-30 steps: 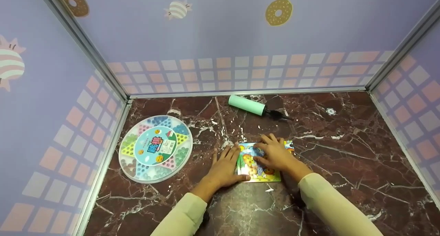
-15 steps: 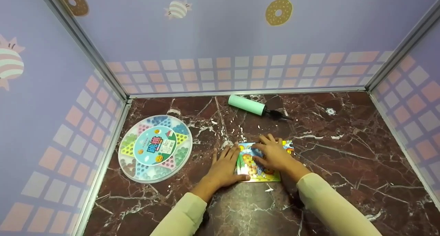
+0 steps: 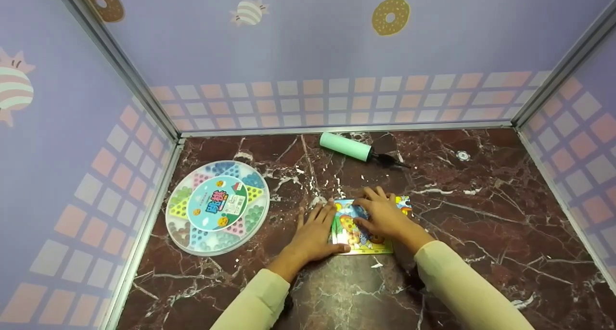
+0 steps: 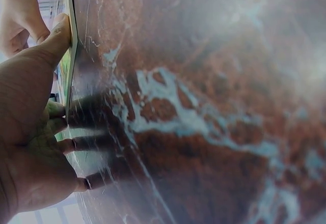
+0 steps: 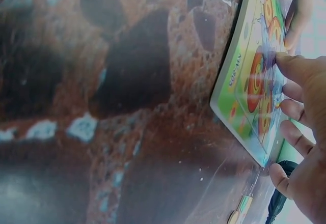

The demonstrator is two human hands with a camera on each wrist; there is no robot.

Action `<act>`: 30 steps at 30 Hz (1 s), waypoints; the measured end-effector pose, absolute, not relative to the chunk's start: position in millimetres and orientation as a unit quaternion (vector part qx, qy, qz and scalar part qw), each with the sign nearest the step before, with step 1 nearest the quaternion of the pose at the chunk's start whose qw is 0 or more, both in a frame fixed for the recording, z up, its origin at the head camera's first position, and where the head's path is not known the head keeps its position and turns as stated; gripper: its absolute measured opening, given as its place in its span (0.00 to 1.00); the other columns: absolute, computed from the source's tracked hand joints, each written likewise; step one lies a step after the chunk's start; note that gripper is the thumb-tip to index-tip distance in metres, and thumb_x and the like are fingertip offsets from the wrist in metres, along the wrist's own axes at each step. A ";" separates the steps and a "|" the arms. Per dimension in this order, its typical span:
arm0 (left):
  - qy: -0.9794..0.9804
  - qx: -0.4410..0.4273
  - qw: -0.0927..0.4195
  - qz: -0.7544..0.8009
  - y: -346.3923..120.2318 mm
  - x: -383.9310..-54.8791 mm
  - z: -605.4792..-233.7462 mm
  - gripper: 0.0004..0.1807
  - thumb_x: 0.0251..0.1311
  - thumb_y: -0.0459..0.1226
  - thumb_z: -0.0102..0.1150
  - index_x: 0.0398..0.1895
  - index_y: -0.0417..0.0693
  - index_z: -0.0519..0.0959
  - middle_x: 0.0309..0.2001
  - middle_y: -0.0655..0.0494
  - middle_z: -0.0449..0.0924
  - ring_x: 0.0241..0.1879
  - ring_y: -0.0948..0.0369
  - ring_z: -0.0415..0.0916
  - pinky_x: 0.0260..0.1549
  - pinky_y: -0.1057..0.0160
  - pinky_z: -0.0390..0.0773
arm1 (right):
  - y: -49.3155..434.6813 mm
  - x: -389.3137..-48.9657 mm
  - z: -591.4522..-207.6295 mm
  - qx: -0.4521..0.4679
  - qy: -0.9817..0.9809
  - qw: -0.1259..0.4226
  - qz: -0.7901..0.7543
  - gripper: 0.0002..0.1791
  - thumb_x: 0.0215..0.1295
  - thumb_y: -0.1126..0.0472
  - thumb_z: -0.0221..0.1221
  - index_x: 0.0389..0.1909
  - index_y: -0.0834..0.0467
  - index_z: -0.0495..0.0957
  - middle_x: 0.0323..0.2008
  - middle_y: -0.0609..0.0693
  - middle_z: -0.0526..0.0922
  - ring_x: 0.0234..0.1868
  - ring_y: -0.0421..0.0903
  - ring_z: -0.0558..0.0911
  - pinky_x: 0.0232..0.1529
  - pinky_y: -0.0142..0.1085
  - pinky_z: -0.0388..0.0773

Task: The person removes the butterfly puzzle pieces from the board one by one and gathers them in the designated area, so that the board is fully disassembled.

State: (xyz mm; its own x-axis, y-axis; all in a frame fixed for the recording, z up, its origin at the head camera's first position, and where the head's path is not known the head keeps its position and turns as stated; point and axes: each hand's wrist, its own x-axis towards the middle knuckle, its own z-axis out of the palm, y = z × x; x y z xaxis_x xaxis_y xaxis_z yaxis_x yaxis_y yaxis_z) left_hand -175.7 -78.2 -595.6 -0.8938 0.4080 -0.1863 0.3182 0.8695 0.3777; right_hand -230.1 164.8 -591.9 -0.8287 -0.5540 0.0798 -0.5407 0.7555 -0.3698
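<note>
Brightly printed, flat rectangular cartoon board (image 3: 353, 234) lies on the dark red-brown, white-veined worktop (image 3: 491, 243), directly between the person's hands, where both can bear on it at once. The left hand (image 3: 313, 236) lays its straight fingers along the board's left side, thumb on the near edge; that grip is wide, wrapped round nothing, and probably serves as a stop against sliding. The right hand (image 3: 386, 218) leans over the picture with loosely bent fingers, thumb tip on the surface, so this grip is also fairly wide, apparently pressing rather than pinching (what lies beneath its palm is hidden). Just beside the board's far right corner sits a small multicoloured printed piece (image 5: 240, 211), handy to those fingers. A round clear plastic marble case (image 3: 216, 209) and a mint-green cylindrical pump (image 3: 345, 147) lie well apart, seemingly to leave elbow room.
</note>
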 end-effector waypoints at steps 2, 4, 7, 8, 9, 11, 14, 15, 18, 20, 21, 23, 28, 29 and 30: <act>0.958 0.190 0.130 0.171 -78.2 -175.4 -595.2 0.65 0.62 0.73 0.67 0.92 0.49 0.53 0.92 0.53 0.47 0.91 0.45 0.46 0.86 0.26 0.39 | 163.3 -230.2 -591.6 -0.286 0.939 0.024 -0.192 0.21 0.74 0.49 0.73 0.61 0.55 0.86 0.60 0.57 0.79 0.61 0.61 0.75 0.53 0.68 0.74; 0.958 0.190 0.130 0.170 -78.3 -175.1 -594.8 0.65 0.63 0.73 0.67 0.92 0.49 0.53 0.92 0.53 0.48 0.91 0.46 0.47 0.86 0.26 0.39 | 161.9 -230.1 -591.0 -0.277 0.940 0.035 -0.196 0.21 0.74 0.50 0.73 0.60 0.55 0.86 0.60 0.57 0.79 0.61 0.61 0.75 0.51 0.64 0.73; 0.958 0.191 0.130 0.169 -78.4 -174.2 -593.9 0.64 0.62 0.73 0.67 0.92 0.50 0.54 0.92 0.53 0.48 0.91 0.46 0.47 0.86 0.26 0.40 | 159.8 -230.1 -590.3 -0.264 0.941 0.052 -0.204 0.20 0.74 0.52 0.73 0.60 0.56 0.85 0.59 0.57 0.77 0.60 0.60 0.74 0.49 0.60 0.71; 0.958 0.191 0.130 0.169 -78.3 -174.0 -593.4 0.64 0.62 0.73 0.67 0.92 0.50 0.54 0.92 0.53 0.48 0.91 0.46 0.47 0.86 0.26 0.40 | 159.2 -230.0 -590.1 -0.260 0.942 0.056 -0.205 0.20 0.74 0.52 0.72 0.60 0.56 0.84 0.59 0.57 0.77 0.60 0.60 0.74 0.49 0.61 0.71; 0.958 0.191 0.130 0.169 -78.3 -173.8 -592.9 0.64 0.62 0.73 0.67 0.92 0.50 0.54 0.92 0.53 0.48 0.91 0.45 0.47 0.86 0.26 0.40 | 158.7 -230.0 -589.8 -0.258 0.942 0.059 -0.207 0.20 0.74 0.52 0.72 0.60 0.56 0.84 0.59 0.57 0.77 0.60 0.60 0.74 0.50 0.62 0.72; 0.958 0.191 0.129 0.169 -78.2 -173.7 -591.8 0.64 0.62 0.73 0.67 0.91 0.50 0.54 0.92 0.54 0.48 0.91 0.45 0.48 0.86 0.25 0.41 | 158.0 -229.9 -589.5 -0.256 0.942 0.061 -0.207 0.19 0.74 0.53 0.72 0.60 0.56 0.84 0.59 0.58 0.77 0.60 0.61 0.74 0.53 0.65 0.74; 0.958 0.191 0.127 0.171 -78.0 -174.1 -591.8 0.64 0.63 0.73 0.67 0.91 0.50 0.54 0.92 0.54 0.48 0.90 0.45 0.48 0.86 0.26 0.40 | 157.3 -229.8 -588.8 -0.255 0.943 0.059 -0.207 0.19 0.74 0.53 0.73 0.59 0.57 0.83 0.59 0.58 0.76 0.60 0.62 0.74 0.55 0.69 0.76; 0.958 0.191 0.126 0.172 -77.9 -174.3 -592.2 0.64 0.63 0.72 0.67 0.91 0.50 0.54 0.92 0.54 0.48 0.90 0.45 0.48 0.86 0.26 0.40 | 157.1 -229.8 -588.5 -0.255 0.943 0.059 -0.207 0.20 0.74 0.54 0.73 0.59 0.58 0.83 0.59 0.59 0.76 0.60 0.62 0.75 0.55 0.69 0.77; 0.958 0.191 0.125 0.175 -77.7 -174.7 -594.0 0.63 0.63 0.72 0.67 0.91 0.50 0.54 0.92 0.54 0.47 0.90 0.45 0.48 0.86 0.26 0.40 | 156.6 -229.8 -587.6 -0.256 0.943 0.056 -0.205 0.20 0.74 0.54 0.73 0.59 0.59 0.82 0.57 0.59 0.76 0.58 0.62 0.75 0.53 0.67 0.77; 0.958 0.190 0.125 0.173 -77.7 -174.9 -595.0 0.63 0.63 0.72 0.67 0.91 0.50 0.54 0.92 0.54 0.47 0.90 0.45 0.48 0.86 0.26 0.40 | 156.2 -230.0 -586.8 -0.256 0.943 0.057 -0.206 0.20 0.74 0.54 0.73 0.59 0.59 0.82 0.57 0.59 0.75 0.58 0.62 0.74 0.52 0.66 0.77; 0.958 0.190 0.125 0.172 -77.7 -174.8 -595.0 0.64 0.63 0.72 0.67 0.92 0.50 0.54 0.92 0.54 0.47 0.91 0.45 0.48 0.86 0.26 0.40 | 155.9 -230.0 -586.4 -0.256 0.943 0.057 -0.205 0.20 0.73 0.54 0.73 0.59 0.60 0.82 0.57 0.59 0.75 0.58 0.62 0.75 0.52 0.66 0.77; 0.959 0.190 0.126 0.170 -77.7 -174.8 -594.8 0.64 0.63 0.73 0.67 0.92 0.50 0.54 0.92 0.54 0.47 0.91 0.45 0.48 0.86 0.26 0.40 | 155.4 -230.3 -585.8 -0.256 0.943 0.058 -0.207 0.20 0.73 0.54 0.73 0.58 0.60 0.82 0.58 0.60 0.76 0.59 0.62 0.75 0.53 0.66 0.78; 0.959 0.190 0.127 0.169 -77.8 -174.9 -593.9 0.64 0.63 0.73 0.67 0.91 0.49 0.54 0.92 0.54 0.48 0.91 0.45 0.48 0.86 0.26 0.40 | 154.7 -231.3 -584.7 -0.253 0.942 0.062 -0.212 0.21 0.73 0.55 0.73 0.59 0.61 0.82 0.60 0.61 0.76 0.61 0.64 0.76 0.57 0.71 0.79; 0.959 0.190 0.127 0.169 -77.9 -174.9 -593.8 0.64 0.63 0.73 0.67 0.91 0.49 0.54 0.92 0.54 0.48 0.91 0.45 0.48 0.86 0.26 0.40 | 154.6 -231.6 -584.6 -0.255 0.942 0.060 -0.209 0.21 0.73 0.55 0.73 0.58 0.61 0.82 0.59 0.61 0.76 0.61 0.65 0.76 0.56 0.71 0.79; 0.959 0.190 0.126 0.169 -77.9 -175.0 -593.7 0.64 0.63 0.72 0.67 0.91 0.49 0.54 0.92 0.54 0.48 0.90 0.45 0.48 0.86 0.26 0.40 | 154.5 -231.8 -584.4 -0.254 0.942 0.061 -0.208 0.21 0.73 0.55 0.73 0.59 0.61 0.82 0.59 0.61 0.76 0.61 0.65 0.76 0.57 0.72 0.79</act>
State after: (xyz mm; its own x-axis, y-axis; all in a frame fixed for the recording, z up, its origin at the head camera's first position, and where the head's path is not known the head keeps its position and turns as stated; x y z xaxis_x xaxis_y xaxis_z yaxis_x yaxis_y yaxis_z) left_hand -175.0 -77.9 -593.7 -0.8955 0.4078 -0.1780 0.3226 0.8705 0.3717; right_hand -231.8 154.5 -584.4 -0.8630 -0.5051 -0.0097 -0.4539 0.7838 -0.4239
